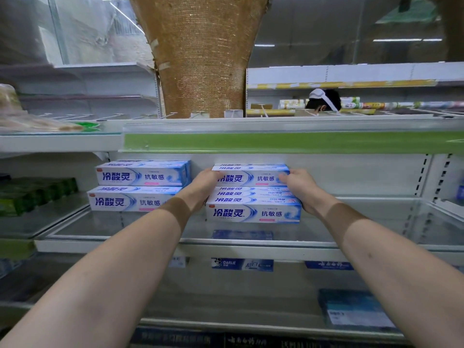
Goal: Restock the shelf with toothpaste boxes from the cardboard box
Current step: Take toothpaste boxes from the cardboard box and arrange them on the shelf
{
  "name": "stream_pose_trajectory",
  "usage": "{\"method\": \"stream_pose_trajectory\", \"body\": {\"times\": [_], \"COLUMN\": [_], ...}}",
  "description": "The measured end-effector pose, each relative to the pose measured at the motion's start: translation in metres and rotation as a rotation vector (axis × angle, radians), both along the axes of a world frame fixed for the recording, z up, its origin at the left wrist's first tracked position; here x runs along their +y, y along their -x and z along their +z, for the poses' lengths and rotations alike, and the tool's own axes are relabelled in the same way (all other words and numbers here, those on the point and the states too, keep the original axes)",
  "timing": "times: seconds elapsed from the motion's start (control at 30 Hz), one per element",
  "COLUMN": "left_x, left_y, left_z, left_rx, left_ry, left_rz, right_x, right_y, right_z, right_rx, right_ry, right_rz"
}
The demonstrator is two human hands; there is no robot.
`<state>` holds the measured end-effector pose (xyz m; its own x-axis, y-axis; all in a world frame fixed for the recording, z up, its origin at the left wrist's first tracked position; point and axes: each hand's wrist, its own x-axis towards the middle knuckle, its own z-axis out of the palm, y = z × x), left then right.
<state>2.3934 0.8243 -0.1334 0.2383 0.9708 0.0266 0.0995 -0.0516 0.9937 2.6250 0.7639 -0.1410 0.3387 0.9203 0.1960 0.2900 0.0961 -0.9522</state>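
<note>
**Right — both hands clamped on a toothpaste stack at the shelf**

So, person w/ both bare arms stretched fwd into the shelf bay. Left hand point(206, 180) is pressed on the left end of a stack of toothpaste boxes point(253, 194), right hand point(297, 183) on the right end, so the stack sits squeezed between the two palms. Fingers curl round the box ends, thumbs up by the top box; both hands closed onto the stack, nothing else in them. Stack is several boxes high, white-and-blue, long sides facing out, top box set a bit further back than the bottom one. It's at the glass shelf point(376, 222), centre-right of the bay; whether the bottom box is touching the glass or just above it, can't tell.

Just to the left, apart from the held stack, a second pile of same boxes point(140, 187) already sits on that shelf, two layers showing, lower one sticking out nearer the front. Green price strip point(301, 143) runs along the shelf edge above. Green packs point(37, 194) in the next bay to the left. Below the glass, blue labels on the rail point(242, 264). Behind the top shelf, a woven column point(200, 71) and another person's head w/ a white headband point(324, 100) across the aisle. Cardboard box not in sight.
</note>
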Motion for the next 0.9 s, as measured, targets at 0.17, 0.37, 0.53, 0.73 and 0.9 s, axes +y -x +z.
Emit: {"method": "stream_pose_trajectory", "body": {"times": [0.17, 0.37, 0.53, 0.73, 0.9], "left_x": [-0.008, -0.014, -0.017, -0.022, -0.04], "left_y": [-0.001, -0.002, -0.003, -0.004, 0.005], "left_z": [0.004, 0.01, 0.01, 0.017, 0.024], "left_rx": [0.066, -0.041, -0.042, 0.147, 0.384], "left_ry": [-0.056, -0.004, -0.007, -0.179, -0.406], "left_rz": [0.021, -0.014, -0.001, 0.001, 0.128], "right_x": [-0.016, -0.015, -0.015, -0.018, -0.005], "right_y": [0.006, 0.007, 0.009, 0.022, 0.05], "right_z": [0.007, 0.005, 0.007, 0.024, 0.021], "right_rx": [0.017, 0.105, -0.011, -0.794, -1.002], "right_ry": [-0.044, 0.023, 0.01, -0.033, 0.016], "right_rz": [0.121, 0.173, 0.112, -0.091, -0.033]}}
